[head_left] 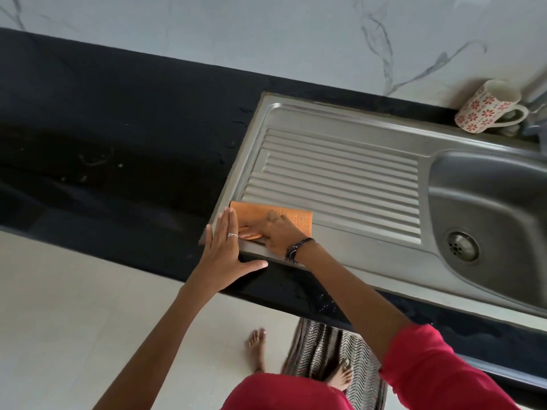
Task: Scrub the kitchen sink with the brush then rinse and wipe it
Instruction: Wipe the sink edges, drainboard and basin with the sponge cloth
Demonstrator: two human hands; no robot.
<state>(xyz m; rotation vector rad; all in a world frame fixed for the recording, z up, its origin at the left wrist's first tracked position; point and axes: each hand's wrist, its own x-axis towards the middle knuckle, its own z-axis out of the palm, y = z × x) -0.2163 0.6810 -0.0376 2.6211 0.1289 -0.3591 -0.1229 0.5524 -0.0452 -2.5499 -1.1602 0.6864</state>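
A stainless steel sink (340, 125) with a ribbed drainboard on the left and a bowl with a drain (461, 247) on the right is set into a black counter. An orange cloth (251, 211) lies flat on the drainboard's near left corner. My right hand (276, 229) presses down on the cloth with its fingers spread over it. My left hand (226, 250) rests flat, fingers straight, on the sink's left rim beside the cloth, thumb stretched along the counter edge. No brush is in view.
A white mug (488, 108) with red flower prints lies tipped at the back right, beside part of a tap (535, 93). Water drops dot the black counter (118, 137) left of the sink. A marble-patterned wall stands behind. Bare feet and pale floor show below.
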